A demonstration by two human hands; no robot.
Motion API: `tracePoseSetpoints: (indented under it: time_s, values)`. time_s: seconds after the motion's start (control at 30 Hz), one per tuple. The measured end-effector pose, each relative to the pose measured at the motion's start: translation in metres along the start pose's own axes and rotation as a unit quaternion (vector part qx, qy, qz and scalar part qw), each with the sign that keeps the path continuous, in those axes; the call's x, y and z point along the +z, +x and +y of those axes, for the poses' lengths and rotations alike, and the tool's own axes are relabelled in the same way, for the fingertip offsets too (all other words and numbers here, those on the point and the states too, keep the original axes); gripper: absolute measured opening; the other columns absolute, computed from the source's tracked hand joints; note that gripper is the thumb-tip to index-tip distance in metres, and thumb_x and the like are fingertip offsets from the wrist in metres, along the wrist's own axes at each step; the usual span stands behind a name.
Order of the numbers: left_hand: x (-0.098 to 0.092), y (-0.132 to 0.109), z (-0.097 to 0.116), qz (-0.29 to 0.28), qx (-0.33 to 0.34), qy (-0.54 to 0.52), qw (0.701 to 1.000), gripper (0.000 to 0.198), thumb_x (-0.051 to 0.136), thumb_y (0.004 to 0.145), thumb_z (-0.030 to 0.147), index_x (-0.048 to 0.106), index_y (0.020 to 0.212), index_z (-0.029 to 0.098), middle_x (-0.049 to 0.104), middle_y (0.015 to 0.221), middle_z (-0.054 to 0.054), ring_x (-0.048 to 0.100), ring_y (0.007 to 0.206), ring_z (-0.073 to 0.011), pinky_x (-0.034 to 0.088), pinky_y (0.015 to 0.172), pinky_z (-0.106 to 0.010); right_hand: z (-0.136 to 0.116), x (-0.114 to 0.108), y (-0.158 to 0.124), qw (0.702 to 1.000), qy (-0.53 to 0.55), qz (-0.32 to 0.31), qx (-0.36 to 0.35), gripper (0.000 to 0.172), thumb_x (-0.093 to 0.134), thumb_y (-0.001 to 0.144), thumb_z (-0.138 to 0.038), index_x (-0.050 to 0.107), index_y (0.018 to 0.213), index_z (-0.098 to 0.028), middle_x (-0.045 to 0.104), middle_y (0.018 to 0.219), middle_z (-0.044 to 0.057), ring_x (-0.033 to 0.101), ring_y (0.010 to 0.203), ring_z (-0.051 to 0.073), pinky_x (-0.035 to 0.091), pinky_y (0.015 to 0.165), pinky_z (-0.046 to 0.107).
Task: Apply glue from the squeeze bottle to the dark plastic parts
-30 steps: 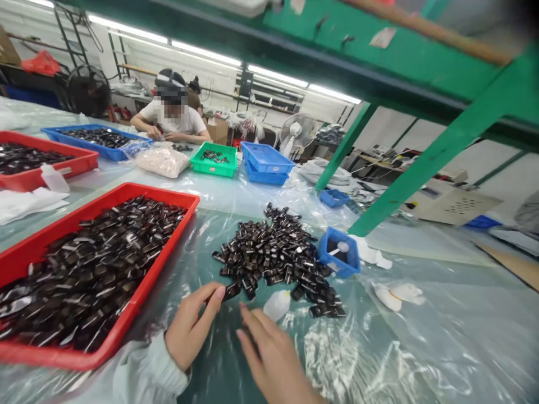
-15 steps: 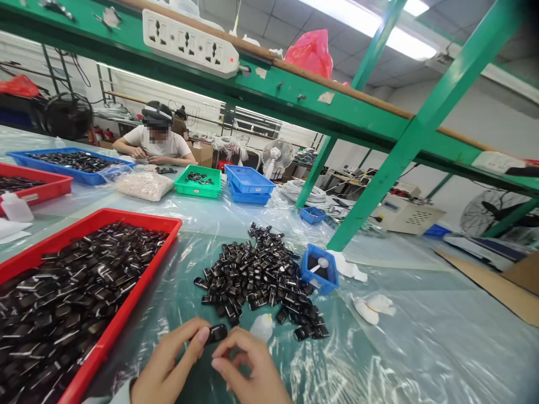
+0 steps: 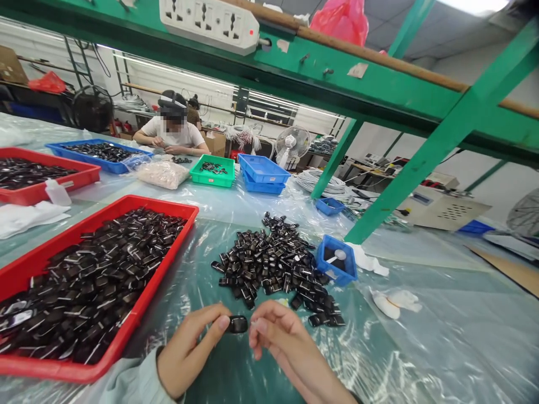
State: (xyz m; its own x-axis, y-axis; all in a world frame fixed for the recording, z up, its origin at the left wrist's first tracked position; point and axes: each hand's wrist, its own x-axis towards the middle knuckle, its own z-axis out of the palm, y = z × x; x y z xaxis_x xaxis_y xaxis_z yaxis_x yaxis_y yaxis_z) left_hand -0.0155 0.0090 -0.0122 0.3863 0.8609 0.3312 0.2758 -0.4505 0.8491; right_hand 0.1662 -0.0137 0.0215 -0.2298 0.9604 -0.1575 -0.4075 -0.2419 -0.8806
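My left hand (image 3: 193, 350) pinches a small glossy black plastic casing (image 3: 238, 324) between thumb and fingers, near the front of the table. Just right of it, my right hand (image 3: 286, 342) has thumb and fingertips drawn together; a tiny pale bit may show there, too small to name. A small gap lies between the right fingertips and the casing. Beyond both hands spreads a loose pile of similar black casings (image 3: 269, 261). To the left, a large red tray (image 3: 191, 219) is filled with more of them.
A small blue bin (image 3: 347, 275) with a white spoon (image 3: 338, 256) stands right of the pile, near a white cloth bundle (image 3: 396, 303). A green tray (image 3: 213, 178) and stacked blue trays (image 3: 263, 182) sit farther back. A green shelf frame (image 3: 404, 168) crosses overhead; a person (image 3: 172, 132) sits opposite.
The view has shifted, so the table appears lower-left to right differently. My right hand has moved up beside the casing and covers most of the small white bottle seen before. The left still holds the casing.
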Motion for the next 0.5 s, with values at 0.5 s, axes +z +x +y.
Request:
tracePoseSetpoints:
  time_s: [0.5]
  values:
    - [0.001,-0.006,0.009,-0.007,-0.018,-0.014,1.000,0.036,0.038,0.095,0.042,0.060,0.077,0.020,0.062,0.071,0.002,0.057,0.068,-0.0120,0.042,0.069,-0.017,0.003,-0.006,0.002,0.997,-0.001,-0.067,0.031,0.022,0.077,0.075,-0.029,0.060,0.080,-0.017,0.060,0.064,-0.004,0.059,0.056,0.008,0.048,0.054,0.020]
